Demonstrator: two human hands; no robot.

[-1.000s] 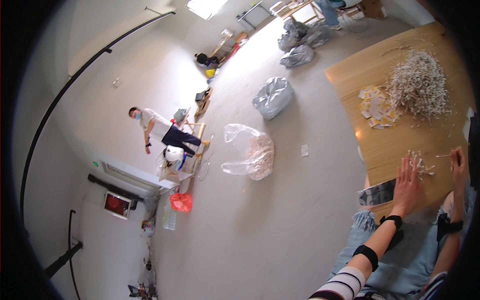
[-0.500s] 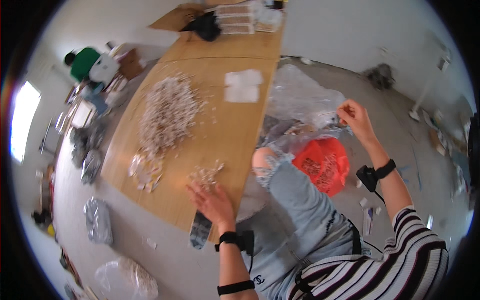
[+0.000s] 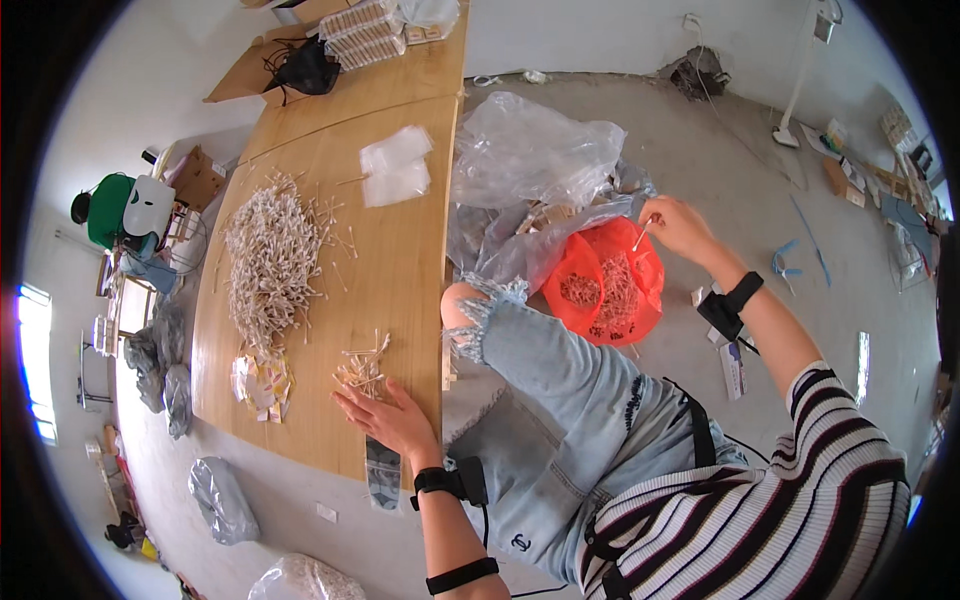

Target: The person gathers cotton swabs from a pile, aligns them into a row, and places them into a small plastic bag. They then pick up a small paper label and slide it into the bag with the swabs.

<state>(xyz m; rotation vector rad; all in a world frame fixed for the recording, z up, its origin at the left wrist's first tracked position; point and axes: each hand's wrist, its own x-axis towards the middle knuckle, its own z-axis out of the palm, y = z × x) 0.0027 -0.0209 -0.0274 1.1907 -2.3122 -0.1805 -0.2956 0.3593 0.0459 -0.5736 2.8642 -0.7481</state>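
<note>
Over the red plastic bag [image 3: 649, 268], which holds many swabs, my right hand [image 3: 682, 230] pinches a cotton swab [image 3: 641, 238] between its fingertips. My left hand [image 3: 400, 422] lies at the table's near edge with fingers spread, touching or just beside a small heap of cotton swabs [image 3: 364, 360]. Farther up the wooden table [image 3: 385, 260] is a big loose pile of cotton swabs [image 3: 268, 262]. Small yellow-and-white paper pieces [image 3: 264, 388] lie between that pile and the table's lower left edge.
Clear plastic sheets or bags [image 3: 396, 182] lie on the table. Stacked packs [image 3: 362, 35] and a black bag [image 3: 305, 68] are at its far end. A large clear plastic bag [image 3: 540, 150] fills the floor beyond the red bag. A dark patterned object [image 3: 383, 475] juts from the table edge.
My right hand has come lower and closer to the red bag, still holding the swab. My left hand stays by the small heap. The whole view has shifted.
</note>
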